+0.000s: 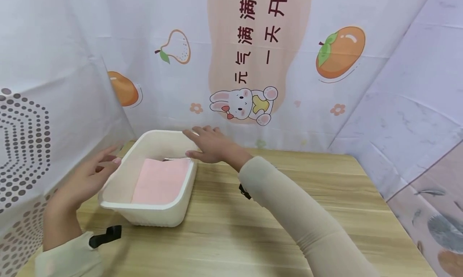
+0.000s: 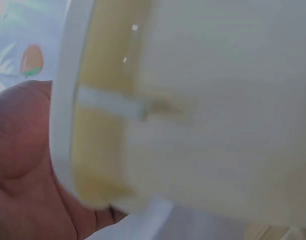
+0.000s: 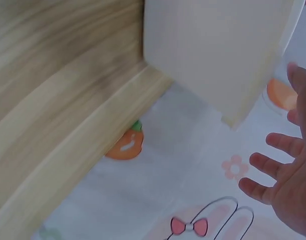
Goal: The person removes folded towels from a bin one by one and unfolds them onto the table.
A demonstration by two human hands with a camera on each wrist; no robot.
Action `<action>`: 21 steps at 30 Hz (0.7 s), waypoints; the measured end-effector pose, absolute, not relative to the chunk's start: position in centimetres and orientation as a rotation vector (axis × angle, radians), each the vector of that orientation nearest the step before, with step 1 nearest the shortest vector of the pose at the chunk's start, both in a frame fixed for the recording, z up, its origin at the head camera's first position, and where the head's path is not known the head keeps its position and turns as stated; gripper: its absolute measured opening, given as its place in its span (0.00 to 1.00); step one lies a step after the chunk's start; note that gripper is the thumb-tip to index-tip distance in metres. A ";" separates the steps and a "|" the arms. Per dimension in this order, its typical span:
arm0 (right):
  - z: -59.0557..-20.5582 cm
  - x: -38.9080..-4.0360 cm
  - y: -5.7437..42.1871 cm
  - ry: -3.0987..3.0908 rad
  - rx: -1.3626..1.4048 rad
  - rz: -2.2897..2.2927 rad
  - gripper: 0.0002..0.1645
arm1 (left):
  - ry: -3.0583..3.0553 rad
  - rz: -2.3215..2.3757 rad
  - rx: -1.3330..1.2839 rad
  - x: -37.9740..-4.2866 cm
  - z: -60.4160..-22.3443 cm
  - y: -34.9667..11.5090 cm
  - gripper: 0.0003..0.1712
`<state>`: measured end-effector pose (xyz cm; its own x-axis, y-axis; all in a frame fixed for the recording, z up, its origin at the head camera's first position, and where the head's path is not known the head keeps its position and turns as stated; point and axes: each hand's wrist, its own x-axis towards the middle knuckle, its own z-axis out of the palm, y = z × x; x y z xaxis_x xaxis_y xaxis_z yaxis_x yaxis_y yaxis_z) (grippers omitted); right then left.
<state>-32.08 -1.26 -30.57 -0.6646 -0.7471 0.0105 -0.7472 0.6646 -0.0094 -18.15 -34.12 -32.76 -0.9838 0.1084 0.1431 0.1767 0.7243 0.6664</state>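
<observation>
A white plastic bin (image 1: 153, 218) stands at the left of the wooden table. In it lies a flat pink sheet or cloth (image 1: 160, 182), with a small dark and white bit showing at its far edge. My left hand (image 1: 85, 178) is at the bin's left side, fingers loosely bent near the rim; in the left wrist view that hand (image 2: 22, 155) is partly behind the bin's lip. At the far right corner, my right hand (image 1: 213, 146) spreads its fingers over the rim. The right wrist view has its fingers extended beside the bin wall (image 3: 208, 55), gripping nothing.
The wood-grain table (image 1: 289, 212) extends right of the bin. Behind it hangs a white printed curtain (image 1: 173, 80) with fruit and a rabbit. A dotted curtain (image 1: 25, 144) is close by my left hand. Black straps are on both wrists.
</observation>
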 end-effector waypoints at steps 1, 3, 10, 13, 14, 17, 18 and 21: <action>-30.6 -32.0 -1.6 -2.860 1.290 0.011 0.45 | -2.810 -1.132 -0.232 -18.0 -33.0 -34.4 0.37; -30.6 -31.8 -2.4 -2.852 1.302 -0.011 0.44 | -2.774 -1.178 -0.227 -17.8 -33.5 -34.8 0.35; -31.0 -31.4 -4.9 -2.823 1.339 -0.087 0.41 | -2.684 -1.382 -0.159 -17.5 -35.3 -35.6 0.29; -31.1 -31.5 -5.8 -2.812 1.385 -0.049 0.39 | -2.619 -1.484 -0.177 -17.5 -35.6 -36.1 0.25; -31.2 -31.6 -6.1 -2.812 1.398 -0.041 0.39 | -2.597 -1.518 -0.188 -17.5 -35.7 -36.2 0.23; -31.2 -31.7 -6.8 -2.835 1.441 -0.034 0.38 | -2.524 -1.674 -0.198 -17.6 -36.0 -36.5 0.20; -31.2 -31.7 -7.0 -2.849 1.456 -0.032 0.38 | -2.500 -1.727 -0.197 -17.6 -36.1 -36.6 0.19; -31.2 -31.8 -7.6 -2.876 1.500 -0.019 0.37 | -2.431 -1.869 -0.194 -17.8 -36.3 -36.7 0.18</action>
